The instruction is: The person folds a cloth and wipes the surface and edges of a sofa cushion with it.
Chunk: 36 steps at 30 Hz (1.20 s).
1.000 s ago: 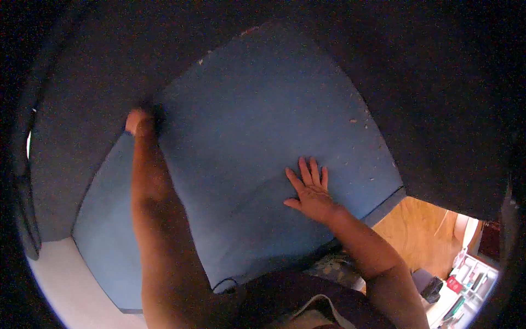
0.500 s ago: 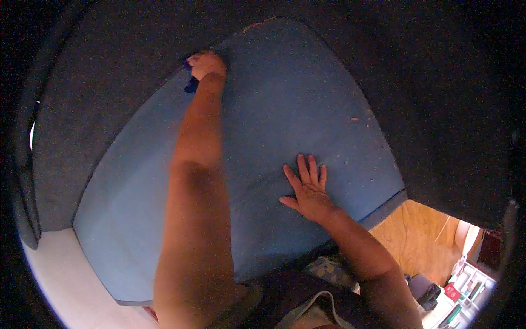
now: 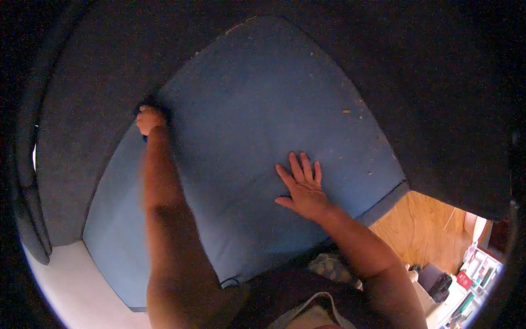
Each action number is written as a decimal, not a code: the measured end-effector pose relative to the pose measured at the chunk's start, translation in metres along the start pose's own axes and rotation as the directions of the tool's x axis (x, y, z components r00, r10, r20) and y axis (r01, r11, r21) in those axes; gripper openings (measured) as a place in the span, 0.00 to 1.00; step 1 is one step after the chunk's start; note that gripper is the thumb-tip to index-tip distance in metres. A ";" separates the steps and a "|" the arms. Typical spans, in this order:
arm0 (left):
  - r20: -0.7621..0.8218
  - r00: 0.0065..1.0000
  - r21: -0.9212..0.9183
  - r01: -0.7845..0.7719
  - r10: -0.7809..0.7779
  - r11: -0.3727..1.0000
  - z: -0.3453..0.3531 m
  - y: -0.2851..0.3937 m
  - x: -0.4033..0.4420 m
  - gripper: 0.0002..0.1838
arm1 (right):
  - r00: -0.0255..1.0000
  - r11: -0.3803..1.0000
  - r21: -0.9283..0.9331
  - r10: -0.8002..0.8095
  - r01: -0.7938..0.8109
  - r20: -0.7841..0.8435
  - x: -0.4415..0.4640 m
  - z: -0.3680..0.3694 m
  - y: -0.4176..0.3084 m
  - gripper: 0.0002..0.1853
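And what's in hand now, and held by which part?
Left hand: a dark blue cloth, poking out around the hand; the exact part gripped is hidden. Right hand: nothing held, spread on the blue cushion.

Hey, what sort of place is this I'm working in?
Probably a room in a home, at what looks like a large sofa: dark fabric panels border a broad blue fabric surface, and a wood-look floor shows beyond.

Open blue surface (image 3: 246, 126) between dark sides (image 3: 449, 120)
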<state>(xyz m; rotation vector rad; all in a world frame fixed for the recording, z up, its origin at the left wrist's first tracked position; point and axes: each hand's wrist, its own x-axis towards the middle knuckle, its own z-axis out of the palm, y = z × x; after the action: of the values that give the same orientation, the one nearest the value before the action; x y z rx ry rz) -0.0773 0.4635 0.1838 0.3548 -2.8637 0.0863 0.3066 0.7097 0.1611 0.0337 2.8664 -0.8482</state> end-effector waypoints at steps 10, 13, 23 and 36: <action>0.046 0.589 -0.640 -0.602 0.807 0.477 -0.018 0.196 -0.149 0.20 | 0.999 0.995 -0.099 0.003 0.001 0.041 -0.025 0.029 0.031 0.43; 0.042 0.473 -0.859 -0.433 0.880 0.273 -0.029 0.183 -0.157 0.27 | 0.998 0.996 -0.085 0.015 -0.010 0.053 -0.022 0.037 0.034 0.43; 0.245 0.874 -0.293 -0.345 0.419 0.892 0.028 0.134 -0.052 0.20 | 0.994 0.997 -0.077 0.032 -0.024 0.100 -0.016 0.042 0.028 0.43; 0.189 0.933 -0.145 -0.282 0.307 0.948 0.049 0.171 -0.042 0.20 | 0.998 0.997 -0.072 0.022 -0.017 0.066 -0.019 0.034 0.028 0.44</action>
<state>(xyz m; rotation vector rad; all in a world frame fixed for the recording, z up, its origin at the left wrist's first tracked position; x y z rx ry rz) -0.0927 0.6348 0.1210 -0.0999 -3.0918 -0.0666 0.3318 0.7155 0.1204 0.0244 2.8265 -0.7279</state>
